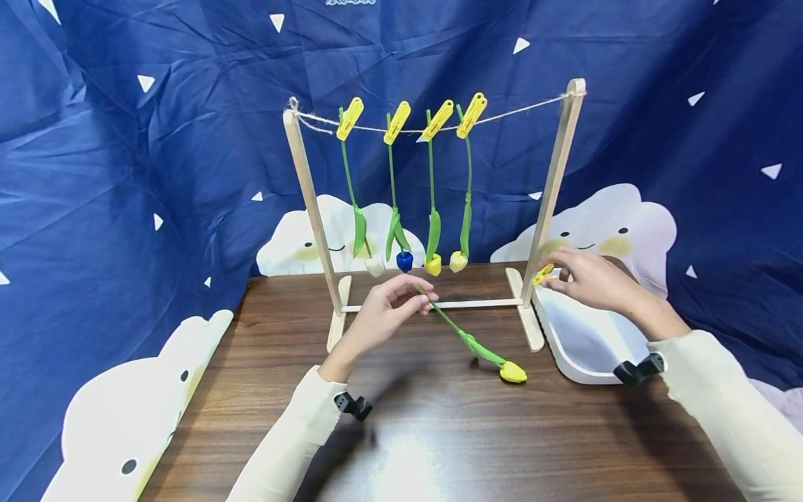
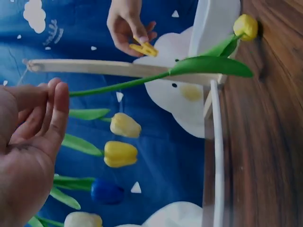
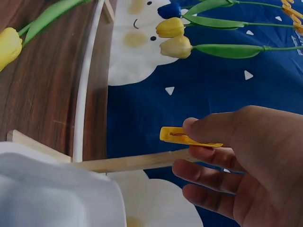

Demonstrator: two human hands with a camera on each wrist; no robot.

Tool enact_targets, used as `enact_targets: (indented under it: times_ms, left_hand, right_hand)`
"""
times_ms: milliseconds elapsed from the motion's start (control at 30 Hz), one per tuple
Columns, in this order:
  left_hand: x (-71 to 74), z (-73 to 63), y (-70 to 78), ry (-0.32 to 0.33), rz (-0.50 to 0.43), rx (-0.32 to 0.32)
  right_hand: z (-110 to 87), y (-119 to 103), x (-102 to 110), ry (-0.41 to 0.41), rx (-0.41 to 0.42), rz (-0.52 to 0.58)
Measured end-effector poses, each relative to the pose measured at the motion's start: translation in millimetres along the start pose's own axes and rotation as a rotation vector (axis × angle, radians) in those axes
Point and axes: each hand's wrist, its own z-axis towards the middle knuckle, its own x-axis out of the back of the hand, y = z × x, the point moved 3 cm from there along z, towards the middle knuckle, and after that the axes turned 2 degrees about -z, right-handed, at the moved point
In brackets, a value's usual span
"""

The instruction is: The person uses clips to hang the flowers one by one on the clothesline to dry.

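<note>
My left hand (image 1: 394,304) pinches the stem end of a yellow tulip (image 1: 513,372), whose head slants down to the right over the table. Between the thumb and finger of my right hand (image 1: 590,279) is a yellow clothespin (image 3: 177,135), held beside the stand's right post. Behind the hands, a twine line (image 1: 517,111) runs across a wooden stand (image 1: 555,185). Yellow clothespins clip several tulips to it, heads down: a white tulip (image 1: 374,265), a blue tulip (image 1: 404,261), a yellow tulip (image 1: 433,264) and a cream tulip (image 1: 459,261).
A white tray (image 1: 567,366) stands on the right, under my right forearm. The stand's feet and a white crossbar (image 1: 479,304) rest on the brown wooden table (image 1: 439,425). A blue cloth (image 1: 207,84) with clouds and triangles hangs behind.
</note>
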Motion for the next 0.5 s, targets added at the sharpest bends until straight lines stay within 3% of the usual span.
enact_targets:
  times_ms: [267,500]
  left_hand:
    - [-13.1,19.1,8.3,0.045,0.041,-0.051]
    - [-28.0,31.0,12.5,0.105,-0.023,-0.056]
  right_hand:
    - [3.4,-9.6,9.2,0.040,-0.039,0.063]
    - [5.7,-13.1,15.5,0.134,0.029,0.083]
